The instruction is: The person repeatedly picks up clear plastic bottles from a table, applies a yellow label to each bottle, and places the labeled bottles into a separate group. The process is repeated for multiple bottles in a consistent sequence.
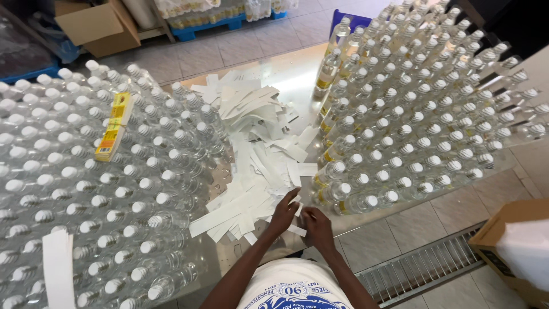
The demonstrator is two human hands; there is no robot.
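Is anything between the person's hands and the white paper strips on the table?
Nothing visible does. The left hand and right hand are already on the loose white paper strips at the near edge of the metal table. The clear plastic bottles with white caps stand off to both sides.

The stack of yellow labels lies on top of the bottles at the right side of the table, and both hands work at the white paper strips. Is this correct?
Not quite: in the head view the stack of yellow labels lies on the bottles at the left side. Both the left hand and right hand do work at the white paper strips.
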